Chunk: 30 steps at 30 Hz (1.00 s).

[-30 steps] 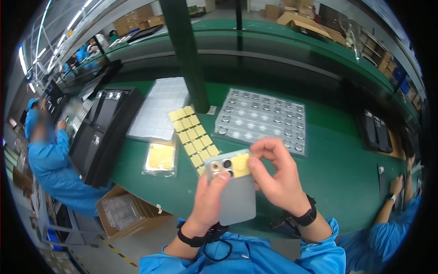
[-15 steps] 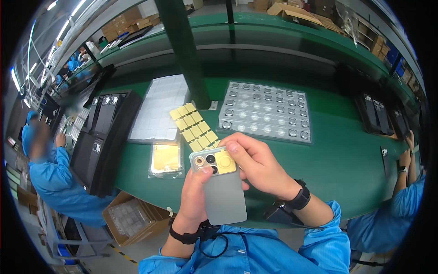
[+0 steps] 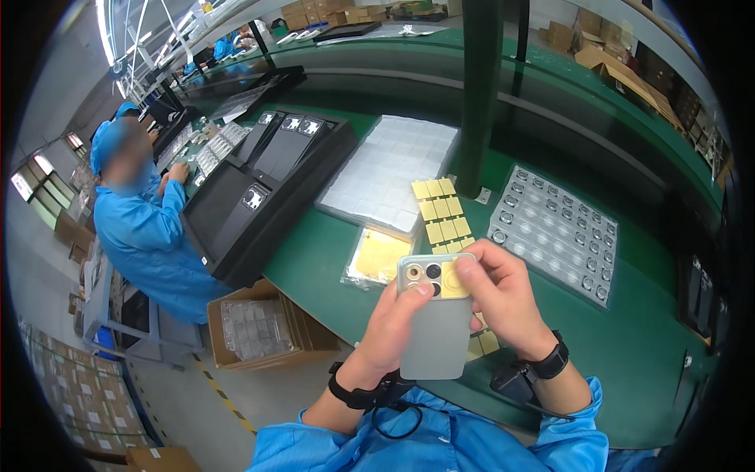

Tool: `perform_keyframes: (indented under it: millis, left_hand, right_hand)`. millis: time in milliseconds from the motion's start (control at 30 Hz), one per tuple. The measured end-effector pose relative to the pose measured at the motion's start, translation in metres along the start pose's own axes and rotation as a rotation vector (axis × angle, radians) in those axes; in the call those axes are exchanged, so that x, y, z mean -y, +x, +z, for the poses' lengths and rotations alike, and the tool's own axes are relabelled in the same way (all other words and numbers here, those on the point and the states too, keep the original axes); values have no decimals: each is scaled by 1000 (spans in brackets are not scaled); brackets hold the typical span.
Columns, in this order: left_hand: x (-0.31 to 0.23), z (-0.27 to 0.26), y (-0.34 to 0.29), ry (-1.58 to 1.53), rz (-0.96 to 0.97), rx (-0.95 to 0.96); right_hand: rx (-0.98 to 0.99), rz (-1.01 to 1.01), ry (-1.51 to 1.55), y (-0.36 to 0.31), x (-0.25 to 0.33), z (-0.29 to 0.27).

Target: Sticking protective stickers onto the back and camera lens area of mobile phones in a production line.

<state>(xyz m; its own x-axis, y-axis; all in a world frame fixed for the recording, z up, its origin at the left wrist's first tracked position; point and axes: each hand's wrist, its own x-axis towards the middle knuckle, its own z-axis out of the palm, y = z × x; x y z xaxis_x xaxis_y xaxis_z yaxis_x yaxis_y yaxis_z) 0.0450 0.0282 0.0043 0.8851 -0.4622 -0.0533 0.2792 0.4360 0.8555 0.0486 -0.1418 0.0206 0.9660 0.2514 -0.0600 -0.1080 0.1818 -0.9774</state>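
Observation:
A grey phone [image 3: 432, 338] is held back up over the near table edge, camera lenses at its top left. My left hand [image 3: 381, 326] is closed around its left side, thumb beside the lower lenses. A yellow square sticker [image 3: 451, 285] with a raised ring covers the area right of the lenses. My right hand [image 3: 510, 297] grips the phone's top right corner, its thumb pressing on the sticker and its fingers curled behind. Beyond and partly under the phone lies a sheet of yellow square stickers [image 3: 442, 209].
A clear tray of round metal-rimmed parts [image 3: 550, 228] lies right of the green post [image 3: 476, 102]. Left are white stacked trays [image 3: 385, 169], bagged yellow sheets [image 3: 377, 256] and a black tray [image 3: 303, 193]. A cardboard box [image 3: 314, 334] stands below the edge; a co-worker [image 3: 149, 228] sits left.
My view has turned left, so the table things appear farther right. The phone stays in both hands; my right thumb now covers more of the sticker's right side.

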Motion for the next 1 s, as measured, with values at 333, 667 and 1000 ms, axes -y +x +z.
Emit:
perform_keyframes:
  millis: [333, 667, 1000]
  left_hand:
    - [-13, -18, -9, -17, -107, 106]
    - [-199, -216, 2, 1246, 601, -817]
    - [-154, -302, 40, 1681, 193, -833]
  right_hand:
    - [-37, 87, -33, -8, 2, -7]
    - [-457, -210, -256, -88, -42, -105]
    - [-718, -204, -301, -99, -88, -122]
